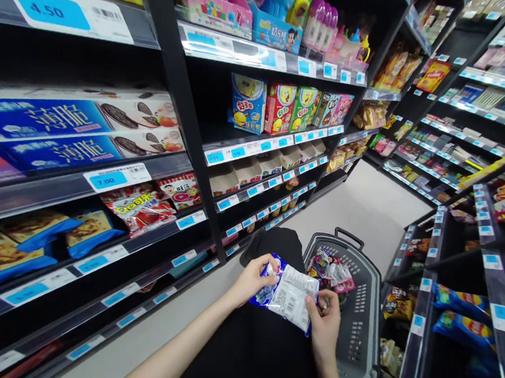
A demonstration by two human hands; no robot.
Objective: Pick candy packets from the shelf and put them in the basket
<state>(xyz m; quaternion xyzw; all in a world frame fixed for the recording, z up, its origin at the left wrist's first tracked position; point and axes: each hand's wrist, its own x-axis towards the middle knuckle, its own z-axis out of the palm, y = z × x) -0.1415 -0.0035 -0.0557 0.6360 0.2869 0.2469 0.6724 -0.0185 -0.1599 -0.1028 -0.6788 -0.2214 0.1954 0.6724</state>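
A blue and white snack packet (290,294) is held in both hands in front of me, its printed white back facing up. My left hand (255,279) grips its upper left end. My right hand (325,323) pinches its lower right corner. Just behind the packet sits a grey shopping basket (358,320) on the floor, with several colourful packets (333,272) inside and its black handle folded back.
Black shelves on the left carry biscuit boxes (51,129), red snack bags (142,207) and blue bags (44,233). Shelves on the right hold chip bags (461,301). Cartoon boxes (279,107) stand further along. The pale aisle floor (359,206) runs ahead.
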